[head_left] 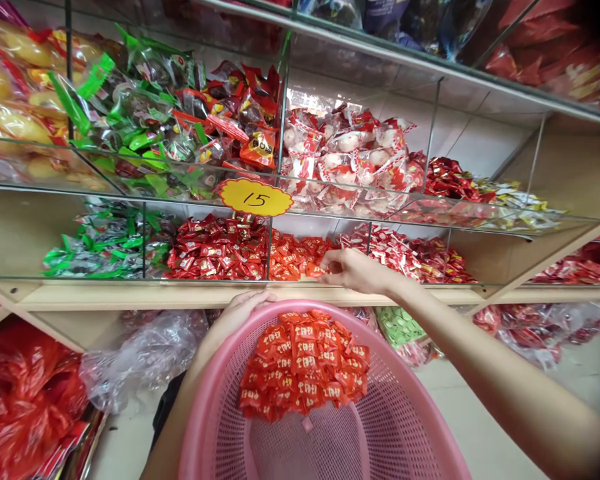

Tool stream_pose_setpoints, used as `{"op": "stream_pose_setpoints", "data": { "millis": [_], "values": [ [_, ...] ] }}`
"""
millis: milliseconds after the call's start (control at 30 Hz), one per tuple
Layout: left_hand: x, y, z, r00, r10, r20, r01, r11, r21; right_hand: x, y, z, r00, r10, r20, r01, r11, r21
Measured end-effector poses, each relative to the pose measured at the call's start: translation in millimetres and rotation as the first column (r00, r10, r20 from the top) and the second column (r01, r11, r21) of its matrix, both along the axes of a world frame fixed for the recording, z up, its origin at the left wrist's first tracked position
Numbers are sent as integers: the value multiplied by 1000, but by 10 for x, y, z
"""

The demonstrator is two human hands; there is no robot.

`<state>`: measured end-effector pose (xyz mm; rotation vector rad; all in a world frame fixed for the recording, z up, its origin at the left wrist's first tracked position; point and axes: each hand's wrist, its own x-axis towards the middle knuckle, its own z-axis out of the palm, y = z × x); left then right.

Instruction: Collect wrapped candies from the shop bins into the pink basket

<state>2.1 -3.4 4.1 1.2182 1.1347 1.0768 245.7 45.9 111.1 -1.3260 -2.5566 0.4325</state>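
Observation:
A pink plastic basket (pixel 405 400) with perforated walls is in front of me. Inside, toward its far side, lies a pile of orange-red wrapped candies (pixel 305 360). My left hand (pixel 245 310) holds the basket from outside at its far left rim, the forearm running along its side. My right hand (pixel 355 270) reaches over the front of the lower shelf, beside a compartment of loose orange-red candies (pixel 293 253). Its fingers are bent and slightly apart, with nothing visible between them.
Glass dividers part the lower shelf, with red candies (pixel 220 247) and green-wrapped candies (pixel 105 240) to the left. A yellow price tag (pixel 256 197) reading 15 hangs from the glass shelf above. Plastic bags (pixel 140 360) and a red bag (pixel 25 400) lie below the wooden ledge (pixel 130 294).

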Motion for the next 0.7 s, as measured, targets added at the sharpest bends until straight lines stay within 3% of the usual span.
{"op": "stream_pose_setpoints", "data": {
  "millis": [167, 367, 700],
  "values": [
    [-3, -14, 1, 1000, -3, -27, 4, 1000, 15, -166, -449, -207, 981, 192, -15, -193, 977, -87],
    [-8, 15, -32, 999, -19, -41, 22, 997, 73, -454, -788, -491, 944, 297, 143, -279, 951, -133],
    [-56, 44, -132, 997, -41, -59, 48, 992, 115, -565, -965, -416, 873, 277, 402, -218, 958, -188]
  ]
}}
